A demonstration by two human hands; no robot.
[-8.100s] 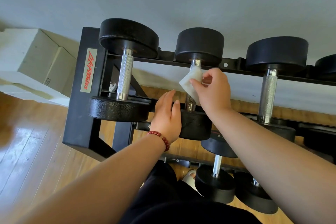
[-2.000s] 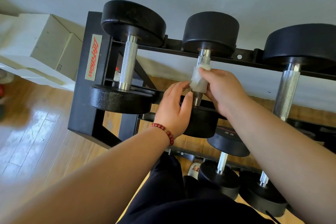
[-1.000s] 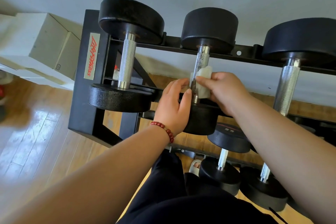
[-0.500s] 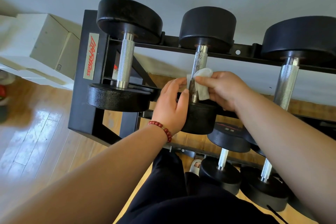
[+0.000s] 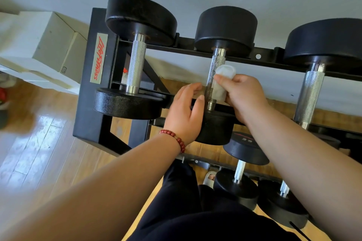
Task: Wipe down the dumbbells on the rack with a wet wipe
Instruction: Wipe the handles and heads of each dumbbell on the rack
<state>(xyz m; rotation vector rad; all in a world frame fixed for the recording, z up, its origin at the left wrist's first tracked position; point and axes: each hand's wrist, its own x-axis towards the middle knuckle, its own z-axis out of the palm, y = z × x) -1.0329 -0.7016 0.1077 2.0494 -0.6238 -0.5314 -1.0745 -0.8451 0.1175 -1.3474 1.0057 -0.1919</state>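
Both forearms (image 5: 117, 191) are bare. A red bead bracelet (image 5: 173, 139) circles the wrist behind the left hand (image 5: 184, 111); black trousers (image 5: 182, 211) show below, and possibly a pale slipper (image 5: 209, 177).

your right hand (image 5: 242, 97) is pinching a bunched wet wipe (image 5: 223, 81) against the right side of the middle dumbbell (image 5: 225, 29), on its knurled handle (image 5: 217, 62). your left hand (image 5: 185, 116), wearing a red bead bracelet (image 5: 174, 139), is resting with relaxed fingers on that dumbbell's near head (image 5: 217, 132). another dumbbell (image 5: 136, 68) is lying left of it on the black rack (image 5: 86, 94), a larger one (image 5: 311, 88) is lying right of it, and a white box (image 5: 52, 41) is sitting farther left.
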